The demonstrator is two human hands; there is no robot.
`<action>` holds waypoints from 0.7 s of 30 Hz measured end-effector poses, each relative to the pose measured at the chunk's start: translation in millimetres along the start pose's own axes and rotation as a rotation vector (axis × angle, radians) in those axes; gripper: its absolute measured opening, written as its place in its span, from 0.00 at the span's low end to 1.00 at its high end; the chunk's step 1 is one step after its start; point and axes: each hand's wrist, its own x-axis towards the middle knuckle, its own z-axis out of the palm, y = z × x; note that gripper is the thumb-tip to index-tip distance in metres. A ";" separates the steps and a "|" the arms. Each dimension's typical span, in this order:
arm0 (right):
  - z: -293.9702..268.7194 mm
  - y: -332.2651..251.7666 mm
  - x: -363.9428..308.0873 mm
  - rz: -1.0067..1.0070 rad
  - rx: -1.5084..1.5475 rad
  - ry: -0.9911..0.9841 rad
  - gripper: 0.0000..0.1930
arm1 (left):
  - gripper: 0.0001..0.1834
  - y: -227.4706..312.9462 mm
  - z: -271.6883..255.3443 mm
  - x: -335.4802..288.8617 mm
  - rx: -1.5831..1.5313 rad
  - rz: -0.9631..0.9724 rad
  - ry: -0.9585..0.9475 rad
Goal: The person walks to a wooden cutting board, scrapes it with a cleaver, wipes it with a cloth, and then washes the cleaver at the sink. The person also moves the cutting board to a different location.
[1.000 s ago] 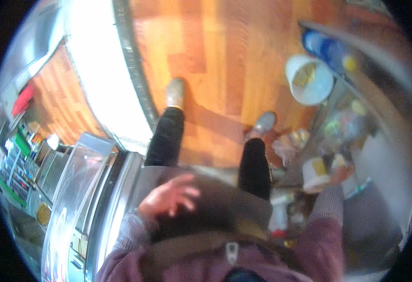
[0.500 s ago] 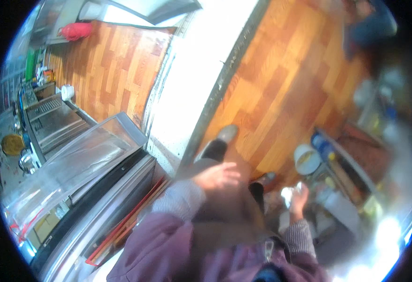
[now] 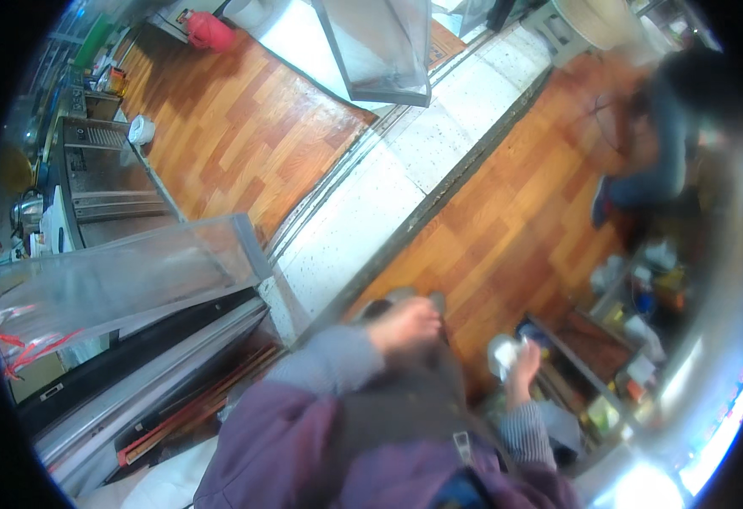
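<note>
My left hand (image 3: 407, 327) is in front of my body, its fingers curled together and blurred. Nothing shows in it. To the right, my right hand (image 3: 523, 369) is closed on a small white crumpled thing (image 3: 516, 346), too blurred to tell its kind. Behind that lies a white bucket (image 3: 497, 360) on the floor, partly covered by the hand and the white thing. I wear a purple jacket with grey striped cuffs, and my shoes show just beyond the left hand.
A person (image 3: 664, 144) crouches at the upper right. Near my right stands a shelf (image 3: 588, 365) with mixed goods. To the left are a plastic-covered panel (image 3: 134, 263), long boards (image 3: 193, 399) and a metal counter (image 3: 113, 191). A white sill (image 3: 397, 165) crosses the wood-pattern floor (image 3: 244, 127).
My left hand's spread fingers have drawn together. The view has shifted, bringing the crouching person and a stool at the top further into sight. My right hand still holds the white thing.
</note>
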 end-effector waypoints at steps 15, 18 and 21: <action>70.5 -163.8 -61.5 -0.712 -0.154 -0.728 0.19 | 0.10 24.4 139.3 -45.6 -0.126 0.316 0.095; 48.1 -171.4 -64.0 -0.865 -0.379 -0.773 0.17 | 0.11 22.7 162.6 -63.6 -0.211 0.328 0.158; 29.8 -183.6 -64.1 -0.930 -0.388 -0.776 0.17 | 0.13 20.4 174.9 -73.9 -0.379 0.280 0.182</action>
